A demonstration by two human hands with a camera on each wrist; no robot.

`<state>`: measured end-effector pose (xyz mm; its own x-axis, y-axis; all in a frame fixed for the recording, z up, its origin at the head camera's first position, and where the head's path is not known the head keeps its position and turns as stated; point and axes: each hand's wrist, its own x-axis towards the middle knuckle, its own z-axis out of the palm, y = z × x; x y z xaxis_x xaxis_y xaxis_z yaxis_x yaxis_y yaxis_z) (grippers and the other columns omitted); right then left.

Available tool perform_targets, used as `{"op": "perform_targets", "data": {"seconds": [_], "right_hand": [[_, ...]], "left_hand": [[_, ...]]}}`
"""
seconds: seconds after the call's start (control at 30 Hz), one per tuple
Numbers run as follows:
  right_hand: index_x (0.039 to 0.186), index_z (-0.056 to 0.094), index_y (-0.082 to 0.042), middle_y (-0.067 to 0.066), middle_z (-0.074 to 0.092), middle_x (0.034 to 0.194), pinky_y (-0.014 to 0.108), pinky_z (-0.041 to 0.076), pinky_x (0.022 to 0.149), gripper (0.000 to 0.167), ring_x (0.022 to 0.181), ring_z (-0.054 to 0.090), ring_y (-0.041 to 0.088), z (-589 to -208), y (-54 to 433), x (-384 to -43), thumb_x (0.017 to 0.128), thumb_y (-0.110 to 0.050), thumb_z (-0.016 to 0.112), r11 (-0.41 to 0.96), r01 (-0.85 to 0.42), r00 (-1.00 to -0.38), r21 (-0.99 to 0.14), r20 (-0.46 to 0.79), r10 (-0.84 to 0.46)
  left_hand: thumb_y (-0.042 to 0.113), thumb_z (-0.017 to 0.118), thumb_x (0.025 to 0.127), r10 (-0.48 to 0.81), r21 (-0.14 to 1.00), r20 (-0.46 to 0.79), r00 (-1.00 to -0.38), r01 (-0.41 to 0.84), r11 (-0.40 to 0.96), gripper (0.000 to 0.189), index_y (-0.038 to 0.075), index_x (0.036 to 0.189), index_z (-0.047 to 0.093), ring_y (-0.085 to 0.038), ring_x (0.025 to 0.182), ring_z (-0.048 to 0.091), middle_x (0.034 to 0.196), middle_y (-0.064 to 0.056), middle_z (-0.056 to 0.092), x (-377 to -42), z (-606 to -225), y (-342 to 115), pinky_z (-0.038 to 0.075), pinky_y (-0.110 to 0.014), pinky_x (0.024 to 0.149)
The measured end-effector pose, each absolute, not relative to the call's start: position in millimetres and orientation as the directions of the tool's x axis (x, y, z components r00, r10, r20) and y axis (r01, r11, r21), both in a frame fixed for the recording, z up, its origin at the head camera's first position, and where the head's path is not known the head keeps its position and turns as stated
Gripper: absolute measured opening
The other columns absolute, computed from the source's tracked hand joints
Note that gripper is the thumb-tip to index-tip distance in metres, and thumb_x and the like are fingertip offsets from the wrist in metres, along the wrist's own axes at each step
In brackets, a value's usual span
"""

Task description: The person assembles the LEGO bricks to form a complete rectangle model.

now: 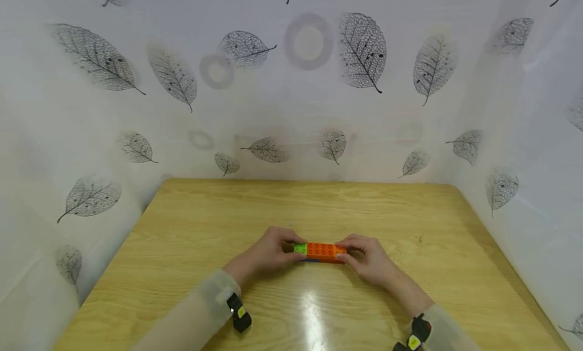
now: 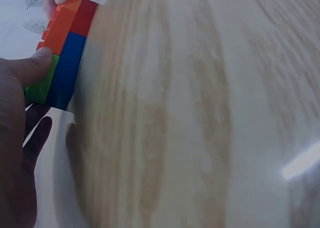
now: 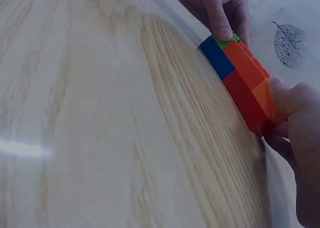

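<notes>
Toy building bricks form a two-layer block on the table. Its upper layer runs from a green brick (image 1: 300, 248) on the left, through a red-orange brick (image 1: 321, 249), to a lighter orange brick (image 3: 262, 95) on the right. Below them lie a blue brick (image 2: 69, 62) and a red brick (image 3: 243, 98). My left hand (image 1: 272, 250) pinches the green brick between thumb and fingers at the left end. At the opposite end, my right hand (image 1: 371, 260) pinches the lighter orange brick, thumb on the near side. My fingertips partly hide both ends.
The block sits on a wooden table (image 1: 227, 204) with a bright glare streak in front of it. White curtains (image 1: 282, 103) with a leaf print stand behind and at both sides. A black strapped device (image 1: 239, 313) sits on my left sleeve.
</notes>
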<state>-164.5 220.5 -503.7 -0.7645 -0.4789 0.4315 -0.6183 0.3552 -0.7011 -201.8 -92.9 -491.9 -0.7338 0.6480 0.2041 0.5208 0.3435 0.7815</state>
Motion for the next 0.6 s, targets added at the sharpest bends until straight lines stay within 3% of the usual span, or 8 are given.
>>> {"op": "perform_targets", "data": {"seconds": [0.33, 0.6], "right_hand": [[0.12, 0.077, -0.006, 0.0, 0.075, 0.112, 0.029, 0.06, 0.087, 0.027, 0.099, 0.072, 0.016, -506.5, 219.8, -162.8, 0.095, 0.001, 0.078, 0.345, -0.635, -0.752, -0.691, 0.45, -0.482], [0.124, 0.078, -0.013, -0.008, 0.073, 0.118, 0.033, 0.058, 0.093, 0.025, 0.107, 0.07, 0.015, -500.3, 221.6, -162.1, 0.099, -0.013, 0.077, 0.405, -0.507, -0.831, -0.76, 0.306, -0.465]], "left_hand": [[0.014, 0.087, 0.091, 0.635, 0.789, 0.223, -0.74, 0.519, 0.328, 0.029, 0.009, 0.119, 0.08, -0.009, 0.097, 0.069, 0.106, 0.005, 0.075, -197.2, -494.2, -92.3, 0.059, -0.029, 0.089], [0.02, 0.084, 0.095, 0.653, 0.802, 0.15, -0.742, 0.478, 0.358, 0.032, 0.01, 0.125, 0.079, -0.008, 0.102, 0.068, 0.109, 0.007, 0.073, -199.3, -490.3, -94.3, 0.057, -0.027, 0.093]]}}
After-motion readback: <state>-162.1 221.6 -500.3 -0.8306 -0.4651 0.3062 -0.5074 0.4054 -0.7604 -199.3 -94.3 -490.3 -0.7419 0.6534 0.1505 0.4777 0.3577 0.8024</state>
